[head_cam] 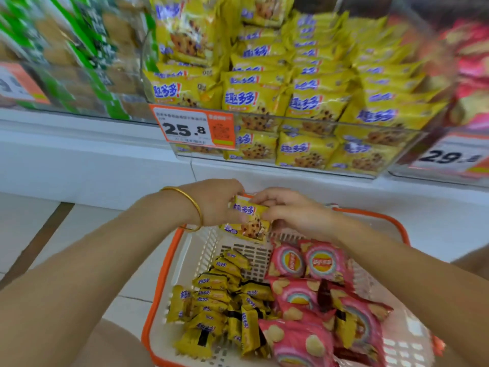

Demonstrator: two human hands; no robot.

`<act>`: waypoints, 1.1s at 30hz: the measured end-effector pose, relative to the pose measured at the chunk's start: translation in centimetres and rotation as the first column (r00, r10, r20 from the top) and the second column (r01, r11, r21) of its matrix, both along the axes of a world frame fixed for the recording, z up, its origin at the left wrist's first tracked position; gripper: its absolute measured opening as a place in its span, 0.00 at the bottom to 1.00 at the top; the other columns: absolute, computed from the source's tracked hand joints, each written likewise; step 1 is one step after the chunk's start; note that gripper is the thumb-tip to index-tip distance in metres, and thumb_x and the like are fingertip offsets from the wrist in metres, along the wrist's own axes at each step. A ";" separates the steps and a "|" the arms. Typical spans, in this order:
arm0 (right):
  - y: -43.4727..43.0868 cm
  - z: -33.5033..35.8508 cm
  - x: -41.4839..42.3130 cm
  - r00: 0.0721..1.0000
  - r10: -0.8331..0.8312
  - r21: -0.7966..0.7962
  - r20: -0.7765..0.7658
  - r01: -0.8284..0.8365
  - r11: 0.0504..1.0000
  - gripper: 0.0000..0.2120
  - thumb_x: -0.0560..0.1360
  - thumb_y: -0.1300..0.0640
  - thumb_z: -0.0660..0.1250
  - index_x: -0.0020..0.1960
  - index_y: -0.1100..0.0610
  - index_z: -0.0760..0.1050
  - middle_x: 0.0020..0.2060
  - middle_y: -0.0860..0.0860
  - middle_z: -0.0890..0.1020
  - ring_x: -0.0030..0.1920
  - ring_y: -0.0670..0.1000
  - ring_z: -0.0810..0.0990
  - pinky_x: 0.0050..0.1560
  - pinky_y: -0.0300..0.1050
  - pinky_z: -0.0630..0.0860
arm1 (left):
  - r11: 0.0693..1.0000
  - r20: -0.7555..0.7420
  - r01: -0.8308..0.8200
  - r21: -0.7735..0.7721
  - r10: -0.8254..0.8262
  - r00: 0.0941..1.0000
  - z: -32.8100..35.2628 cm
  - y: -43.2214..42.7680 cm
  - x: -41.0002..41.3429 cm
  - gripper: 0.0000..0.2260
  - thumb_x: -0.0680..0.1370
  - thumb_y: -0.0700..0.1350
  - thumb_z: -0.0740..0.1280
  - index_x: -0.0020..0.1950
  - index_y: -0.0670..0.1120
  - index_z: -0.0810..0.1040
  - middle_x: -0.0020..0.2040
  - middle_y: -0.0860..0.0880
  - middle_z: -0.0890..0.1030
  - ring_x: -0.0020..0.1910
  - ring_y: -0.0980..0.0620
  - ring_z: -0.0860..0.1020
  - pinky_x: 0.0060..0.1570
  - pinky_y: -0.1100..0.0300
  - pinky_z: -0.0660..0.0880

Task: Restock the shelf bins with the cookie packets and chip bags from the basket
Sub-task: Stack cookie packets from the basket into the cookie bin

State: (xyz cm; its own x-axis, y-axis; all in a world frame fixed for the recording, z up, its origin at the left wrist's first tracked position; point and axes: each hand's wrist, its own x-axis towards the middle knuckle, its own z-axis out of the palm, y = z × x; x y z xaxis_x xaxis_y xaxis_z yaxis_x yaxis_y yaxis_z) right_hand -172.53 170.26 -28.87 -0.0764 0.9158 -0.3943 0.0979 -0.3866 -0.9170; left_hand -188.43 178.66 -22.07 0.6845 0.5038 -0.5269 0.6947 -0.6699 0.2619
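Both hands meet over the far end of the white basket point(164, 276) with the orange rim. My left hand point(214, 202) and my right hand point(293, 210) grip a small stack of yellow cookie packets point(248, 221) between them. More yellow cookie packets point(219, 300) lie heaped in the basket's left half. Pink chip bags point(312, 295) fill its right half. Above, a clear shelf bin point(291, 120) holds rows of the same yellow packets. A bin of pink bags point(471, 75) stands at the far right, blurred.
Green-packaged snacks point(79, 49) fill the bin at the upper left. Price tags reading 25.8 point(190, 128) and 29 point(447, 157) hang on the bin fronts. A white shelf ledge point(92, 154) runs under the bins. Tiled floor point(39, 234) lies left of the basket.
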 end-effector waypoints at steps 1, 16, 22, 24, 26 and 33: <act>-0.7 1.3 0.1 0.999 -0.022 0.022 -0.044 0.023 1.000 0.12 0.76 0.71 0.60 0.51 0.56 0.74 0.40 0.52 0.77 0.30 0.45 0.74 0.29 0.35 0.70 | 1.000 0.053 0.000 -0.003 0.000 0.999 0.6 -0.1 0.3 0.23 0.78 0.54 0.64 0.70 0.47 0.66 0.61 0.48 0.74 0.54 0.51 0.74 0.47 0.64 0.67; 2.4 20.9 3.1 0.764 -0.567 0.681 0.309 0.239 0.692 0.13 0.72 0.59 0.72 0.50 0.54 0.68 0.40 0.51 0.78 0.26 0.45 0.74 0.24 0.39 0.71 | 0.794 0.946 -0.527 0.305 -0.187 0.265 10.9 1.7 0.2 0.10 0.75 0.49 0.64 0.53 0.46 0.78 0.50 0.52 0.77 0.54 0.53 0.76 0.57 0.57 0.71; 12.6 20.5 6.0 0.560 -0.675 0.712 0.480 0.201 0.673 0.14 0.75 0.60 0.69 0.59 0.56 0.71 0.52 0.51 0.74 0.44 0.48 0.74 0.32 0.34 0.70 | 0.585 0.630 -0.355 0.730 -0.373 0.681 7.8 4.8 0.9 0.19 0.78 0.54 0.58 0.57 0.44 0.80 0.71 0.38 0.67 0.72 0.35 0.61 0.70 0.41 0.58; 14.7 20.3 6.4 0.525 -0.660 0.695 0.538 0.166 0.699 0.16 0.75 0.60 0.68 0.61 0.57 0.71 0.59 0.53 0.74 0.49 0.47 0.72 0.40 0.34 0.69 | 0.585 0.623 -0.359 0.727 -0.343 0.703 6.8 5.3 1.1 0.20 0.78 0.55 0.57 0.57 0.45 0.80 0.72 0.38 0.66 0.72 0.35 0.61 0.68 0.36 0.60; 15.9 20.1 6.6 0.494 -0.646 0.684 0.582 0.133 0.718 0.16 0.76 0.60 0.67 0.63 0.57 0.71 0.63 0.53 0.73 0.55 0.49 0.72 0.47 0.34 0.68 | 0.564 0.617 -0.373 0.737 -0.336 0.712 6.4 5.6 1.2 0.20 0.78 0.55 0.57 0.57 0.45 0.80 0.73 0.39 0.66 0.72 0.36 0.62 0.68 0.37 0.60; 16.7 18.7 6.0 0.472 -0.540 0.602 0.697 0.024 0.798 0.20 0.78 0.60 0.65 0.69 0.52 0.69 0.68 0.56 0.65 0.65 0.54 0.71 0.46 0.23 0.59 | 0.539 0.623 -0.397 0.742 -0.337 0.706 6.2 5.7 1.3 0.20 0.79 0.56 0.55 0.59 0.46 0.79 0.74 0.41 0.63 0.74 0.40 0.59 0.71 0.41 0.56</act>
